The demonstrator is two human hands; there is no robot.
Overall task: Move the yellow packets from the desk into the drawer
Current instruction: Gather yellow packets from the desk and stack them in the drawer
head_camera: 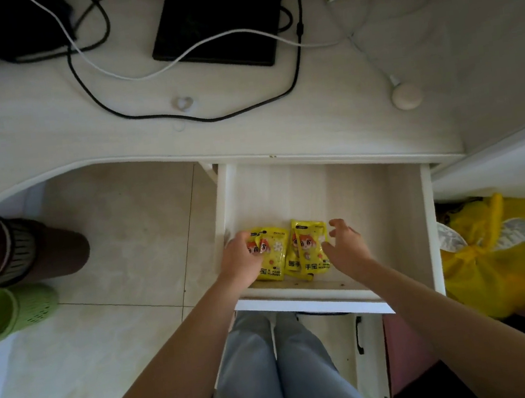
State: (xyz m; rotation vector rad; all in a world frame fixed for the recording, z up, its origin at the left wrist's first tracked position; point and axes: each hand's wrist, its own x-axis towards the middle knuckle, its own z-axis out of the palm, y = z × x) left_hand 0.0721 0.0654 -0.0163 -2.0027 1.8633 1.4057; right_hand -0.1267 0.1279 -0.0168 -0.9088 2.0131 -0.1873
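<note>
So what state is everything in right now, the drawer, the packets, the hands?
White wooden drawer: pulled open.
Yellow printed packets: lying inside the drawer, side by side.
Left hand: resting on the left packets, fingers curled.
Right hand: open, beside the right packets.
Black flat tablet: screen dark.

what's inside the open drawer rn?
Yellow packets in two groups at the front of the drawer. Left hand grips the left group; right hand hovers open beside the other. Exact count unclear: packets overlap and the hands cover parts.
</note>
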